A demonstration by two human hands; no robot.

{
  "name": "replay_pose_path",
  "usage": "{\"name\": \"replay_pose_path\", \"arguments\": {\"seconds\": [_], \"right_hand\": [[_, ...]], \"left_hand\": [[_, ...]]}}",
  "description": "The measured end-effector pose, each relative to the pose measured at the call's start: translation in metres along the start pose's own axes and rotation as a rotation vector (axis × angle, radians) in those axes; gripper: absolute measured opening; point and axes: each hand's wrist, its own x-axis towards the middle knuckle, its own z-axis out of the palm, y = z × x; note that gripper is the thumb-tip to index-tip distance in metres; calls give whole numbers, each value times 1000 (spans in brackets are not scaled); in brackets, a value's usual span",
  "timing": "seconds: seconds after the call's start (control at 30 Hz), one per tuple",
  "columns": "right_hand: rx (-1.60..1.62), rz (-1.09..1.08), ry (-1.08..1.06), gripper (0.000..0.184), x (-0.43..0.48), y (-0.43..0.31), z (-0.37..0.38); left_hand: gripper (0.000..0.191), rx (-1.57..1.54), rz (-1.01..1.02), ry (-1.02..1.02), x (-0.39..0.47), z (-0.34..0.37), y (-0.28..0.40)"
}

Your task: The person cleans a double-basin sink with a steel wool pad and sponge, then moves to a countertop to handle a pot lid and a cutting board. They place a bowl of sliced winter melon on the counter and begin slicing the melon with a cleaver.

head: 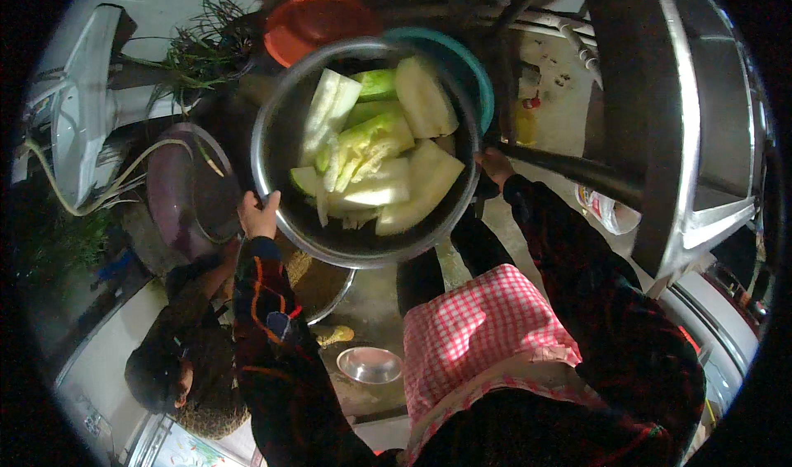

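Note:
A large round metal basin [291,248] is held up between both hands. Pale green and white cut pieces of a large gourd or melon [417,185] lie inside it, some with green rind, along with soft yellow-green pulp [371,151]. My left hand [258,214] grips the basin's rim at the lower left, thumb over the edge. My right hand [495,167] holds the rim at the right side; its fingers are partly hidden in shadow.
Beyond the basin are a red plastic basin [309,24] and a teal one [486,89]. A purple tub [170,188] with a hose stands left. Another person [179,368] crouches at lower left. A small metal bowl [370,365] rests on the floor. A steel sink frame [687,126] rises at right.

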Motion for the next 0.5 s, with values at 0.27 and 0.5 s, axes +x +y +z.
{"name": "replay_pose_path", "arguments": {"seconds": [0.27, 0.5], "right_hand": [[-190, 104, 30, 24, 31, -22, 8], [-358, -211, -66, 36, 51, -13, -11]], "left_hand": [[55, -58, 129, -12, 56, 20, 47], [61, -478, -38, -367, 44, 15, 30]]}}
